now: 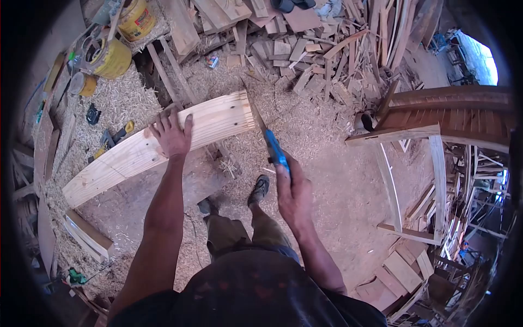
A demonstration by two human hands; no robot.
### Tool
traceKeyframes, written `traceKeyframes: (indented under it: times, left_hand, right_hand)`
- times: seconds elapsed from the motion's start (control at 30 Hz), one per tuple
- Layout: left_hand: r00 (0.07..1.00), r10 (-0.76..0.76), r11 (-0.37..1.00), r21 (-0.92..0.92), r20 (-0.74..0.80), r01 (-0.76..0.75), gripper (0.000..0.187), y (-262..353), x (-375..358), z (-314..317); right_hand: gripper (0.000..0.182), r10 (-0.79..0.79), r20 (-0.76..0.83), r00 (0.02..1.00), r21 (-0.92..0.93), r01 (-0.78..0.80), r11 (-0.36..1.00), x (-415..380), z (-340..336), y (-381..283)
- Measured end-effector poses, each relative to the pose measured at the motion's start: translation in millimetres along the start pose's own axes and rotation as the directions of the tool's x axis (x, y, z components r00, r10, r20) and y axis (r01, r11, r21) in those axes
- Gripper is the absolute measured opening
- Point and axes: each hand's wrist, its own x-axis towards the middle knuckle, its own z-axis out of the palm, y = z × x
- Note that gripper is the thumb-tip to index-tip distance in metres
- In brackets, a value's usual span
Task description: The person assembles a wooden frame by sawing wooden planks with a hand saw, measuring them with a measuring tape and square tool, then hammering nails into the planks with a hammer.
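Note:
A long pale board (212, 121) lies slanted across a workbench (147, 191). My left hand (173, 134) presses flat on the board with its fingers spread. In my right hand (294, 188) is a handsaw (277, 151), gripped by its blue handle. The saw's narrow blade points up and away, beside the board's right end; whether it touches the wood I cannot tell. Dark marks show on the board near that end. Behind my left hand, a yellow and black tool (122, 132) rests among the shavings.
Yellow buckets (111, 59) stand at the upper left. Wood offcuts (283, 52) are heaped at the back. On the right are a wooden frame (438, 180) and a brown slatted piece (447, 111). My sandalled feet stand on the shavings-strewn floor (338, 185).

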Motion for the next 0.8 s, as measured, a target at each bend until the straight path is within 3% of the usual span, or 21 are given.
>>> traceKeyframes:
  times: [0.37,0.57,0.8]
  left_hand:
    - [0.998,-0.014,0.997,0.081,0.062,0.009,0.071,-0.5,3.5,3.9]
    - [0.994,-0.037,0.998,0.047,0.106,0.032,0.072,3.8,8.1,-0.4]
    - [0.991,-0.031,0.999,0.033,0.132,0.027,0.073,2.5,10.3,-2.5]
  right_hand:
    - [0.043,-0.027,0.023,0.999,0.075,0.025,0.997,57.6,44.5,17.1]
    - [0.044,0.141,0.121,0.983,0.066,-0.149,0.987,16.9,1.9,12.9]
    - [0.037,-0.026,0.016,1.0,0.041,0.026,0.999,122.0,84.7,18.4]
